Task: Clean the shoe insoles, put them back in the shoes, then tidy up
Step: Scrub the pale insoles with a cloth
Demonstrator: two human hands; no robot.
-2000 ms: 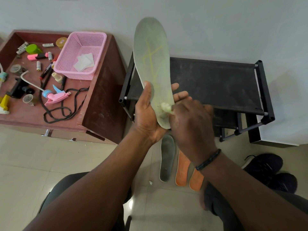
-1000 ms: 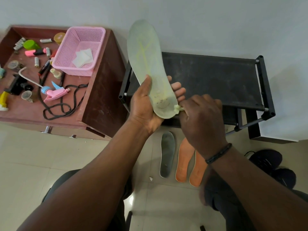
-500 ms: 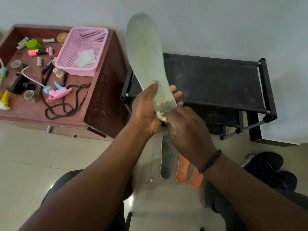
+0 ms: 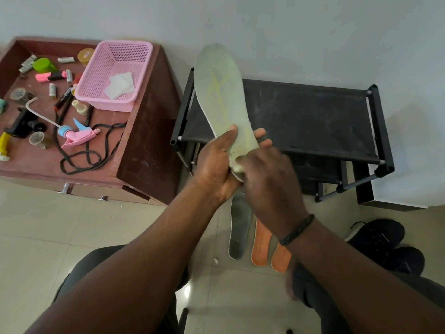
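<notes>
The person sat with both arms stretched out in front. The left hand (image 4: 218, 162) held a pale green insole (image 4: 222, 100) by its heel end, thumb on the front and fingers showing behind it. The insole stood almost upright, with its toe end pointing up toward the wall. The right hand (image 4: 267, 182) was curled over the heel, with its back turned up, and it pinched a small white wipe (image 4: 237, 168) against the insole. That hand looked blurry. A dark band (image 4: 297, 229) went round the right wrist.

Down on the floor, under the hands, lay a grey insole (image 4: 238, 227) and two orange insoles (image 4: 261, 244) side by side. Two black shoes (image 4: 385, 244) sat on the floor to the right, near a black shoe rack (image 4: 313, 116). On the left stood a brown cabinet (image 4: 149, 145) with a pink basket (image 4: 115, 73) and a pink spray head (image 4: 78, 136) on top.
</notes>
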